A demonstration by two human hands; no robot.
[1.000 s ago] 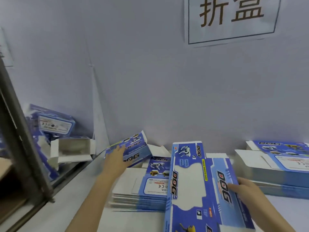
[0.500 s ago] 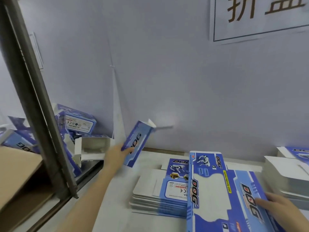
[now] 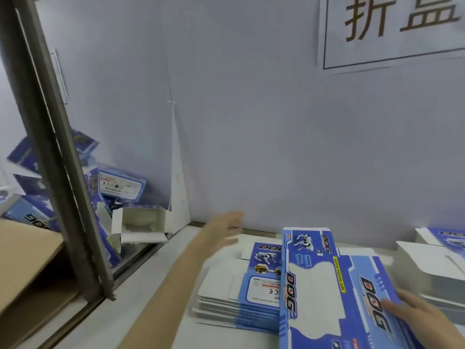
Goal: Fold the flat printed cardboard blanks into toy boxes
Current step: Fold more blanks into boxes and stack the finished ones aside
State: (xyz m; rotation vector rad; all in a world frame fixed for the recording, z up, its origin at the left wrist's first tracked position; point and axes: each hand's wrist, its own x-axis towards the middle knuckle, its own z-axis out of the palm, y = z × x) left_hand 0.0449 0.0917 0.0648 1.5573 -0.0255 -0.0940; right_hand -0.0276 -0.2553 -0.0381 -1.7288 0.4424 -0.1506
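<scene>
**Desk:** Entry one, the hands?

**Operator:** Left hand (image 3: 224, 233): I log it raised over the far left part of the table (image 3: 156, 298). The forearm reaches from near centre towards the wall (image 3: 276, 122). The fingers are spread apart and fairly straight, gripping nothing, and the hand is blurred. Right hand (image 3: 417, 316): near right, palm down. Its fingers lie fairly straight on the printed face of the top blank (image 3: 324, 285), pressing it. From here I see no finger curled round its edge.

**Desk:** Entry two, the stock?

**Operator:** Top blank: flat, blue and white, lettered "DOG", its long side running near to far. It lies across the right side of a stack of flat blanks (image 3: 234, 301) at the middle of the table. Second stack (image 3: 432, 268): far right, just beside the top blank and partly out of view. Folded boxes (image 3: 120, 187): a heap at far left against the wall, partly behind a slanting metal post (image 3: 50, 147). Open box (image 3: 141, 222): on its side at the right edge of that heap, its white inside facing me.

**Desk:** Entry three, sundries?

**Operator:** Brown carton (image 3: 25, 260): near left, left of the post, only partly in view. Paper sign (image 3: 392, 34): high on the wall at right, with two large dark characters inside a thin border.
</scene>
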